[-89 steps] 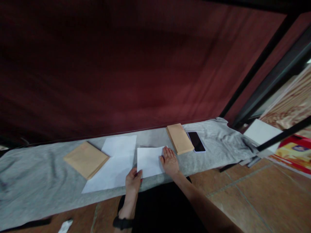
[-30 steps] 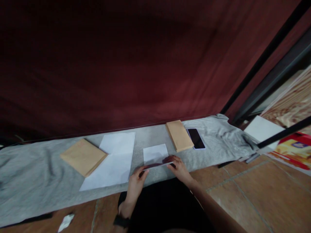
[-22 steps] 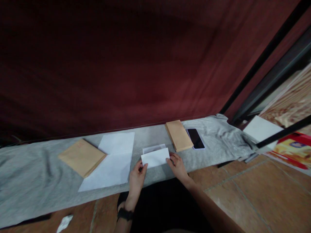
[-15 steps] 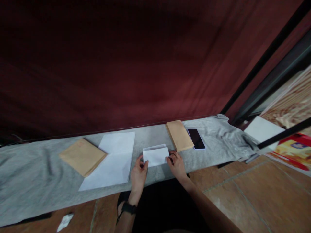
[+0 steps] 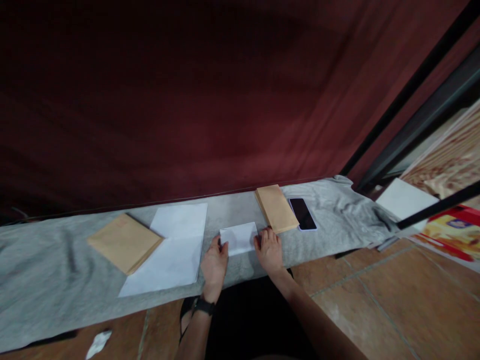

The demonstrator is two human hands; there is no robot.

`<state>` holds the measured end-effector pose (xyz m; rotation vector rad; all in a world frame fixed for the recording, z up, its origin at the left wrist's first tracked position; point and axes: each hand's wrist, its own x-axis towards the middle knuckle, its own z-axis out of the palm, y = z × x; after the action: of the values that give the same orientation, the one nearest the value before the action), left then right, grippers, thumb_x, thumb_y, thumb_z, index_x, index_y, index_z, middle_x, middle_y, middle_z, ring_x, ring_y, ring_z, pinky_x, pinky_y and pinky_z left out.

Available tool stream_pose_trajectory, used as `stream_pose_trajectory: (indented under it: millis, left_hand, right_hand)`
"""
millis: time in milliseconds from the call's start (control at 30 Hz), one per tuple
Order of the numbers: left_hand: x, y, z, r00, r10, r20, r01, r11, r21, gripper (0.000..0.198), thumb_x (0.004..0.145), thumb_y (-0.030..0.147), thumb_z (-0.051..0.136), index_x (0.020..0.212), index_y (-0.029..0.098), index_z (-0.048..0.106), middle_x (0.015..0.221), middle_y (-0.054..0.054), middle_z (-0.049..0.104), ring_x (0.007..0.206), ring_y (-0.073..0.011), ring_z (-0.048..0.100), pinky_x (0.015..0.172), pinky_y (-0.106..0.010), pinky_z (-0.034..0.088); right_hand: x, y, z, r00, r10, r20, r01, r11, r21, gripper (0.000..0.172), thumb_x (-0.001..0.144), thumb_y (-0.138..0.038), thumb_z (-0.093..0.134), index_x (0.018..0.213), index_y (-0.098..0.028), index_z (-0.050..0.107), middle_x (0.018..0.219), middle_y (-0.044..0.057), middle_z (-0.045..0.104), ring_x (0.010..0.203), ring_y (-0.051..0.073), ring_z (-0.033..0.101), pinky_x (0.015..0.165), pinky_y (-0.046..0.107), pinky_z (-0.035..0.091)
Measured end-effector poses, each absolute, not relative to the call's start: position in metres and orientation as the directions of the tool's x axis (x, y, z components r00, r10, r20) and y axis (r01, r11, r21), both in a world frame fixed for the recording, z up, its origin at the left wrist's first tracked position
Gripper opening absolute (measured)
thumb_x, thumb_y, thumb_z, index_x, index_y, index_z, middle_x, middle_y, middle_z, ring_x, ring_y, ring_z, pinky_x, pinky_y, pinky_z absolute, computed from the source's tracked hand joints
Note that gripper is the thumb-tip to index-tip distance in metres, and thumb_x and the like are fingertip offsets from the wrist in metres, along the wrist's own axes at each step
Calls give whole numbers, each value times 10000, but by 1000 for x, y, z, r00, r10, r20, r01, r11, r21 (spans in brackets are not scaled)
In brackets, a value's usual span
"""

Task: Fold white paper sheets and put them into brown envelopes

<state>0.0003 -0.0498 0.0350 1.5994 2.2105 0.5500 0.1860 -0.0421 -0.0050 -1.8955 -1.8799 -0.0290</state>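
Note:
A small folded sheet of white paper [image 5: 239, 238] lies on the grey cloth in front of me. My left hand [image 5: 215, 262] grips its left edge, with the thumb on top and the fingers at the side. At the right edge, my right hand [image 5: 269, 250] has its thumb on the paper and its fingers bent beside it. A stack of brown envelopes [image 5: 277, 207] lies just beyond the right hand. Left of my left hand are large white sheets [image 5: 176, 255], creased across, partly under a second stack of brown envelopes [image 5: 123, 242].
A dark-screened phone [image 5: 303, 214] lies right of the nearer envelopes. The narrow surface under the grey cloth [image 5: 48, 270] runs along a dark red curtain [image 5: 225, 125]. Black bars [image 5: 405, 100] and a red printed box [image 5: 455, 232] stand at the right. Scrap paper [image 5: 99, 343] lies on the tiled floor.
The folded paper's layers now lie lined up, where the back layer showed above the front one before. My right hand's fingers have shifted forward along the right edge. My left hand barely moved.

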Motion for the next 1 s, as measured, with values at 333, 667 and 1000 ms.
stream_pose_trajectory:
  millis: [333,667,1000]
  left_hand:
    - [3,-45,35,-290,956,-42,865,280,416,371,986,366,479,1323,226,547,970,-83,757,846,-237,722,687,-300,476]
    - [4,-45,32,-265,964,-20,895,254,368,404,997,369,453,1356,201,533,1021,-110,757,876,-246,729,719,-315,494]
    - [2,-45,28,-250,968,35,887,214,408,376,996,342,452,1306,169,574,1105,-127,728,889,-234,715,762,-328,521]
  right_hand:
    - [183,-38,-8,30,931,364,973,56,-223,306,1003,-307,494,1270,-172,555,1259,162,604,1136,304,538,927,440,415]
    - [167,-42,-6,-215,898,384,876,351,-331,406,1017,-259,418,1395,-157,527,1514,119,476,1366,267,433,1109,444,368]
    - [158,-54,-18,-191,927,324,884,305,-353,460,1014,-279,428,1453,-162,505,1517,113,480,1410,251,433,1172,450,323]
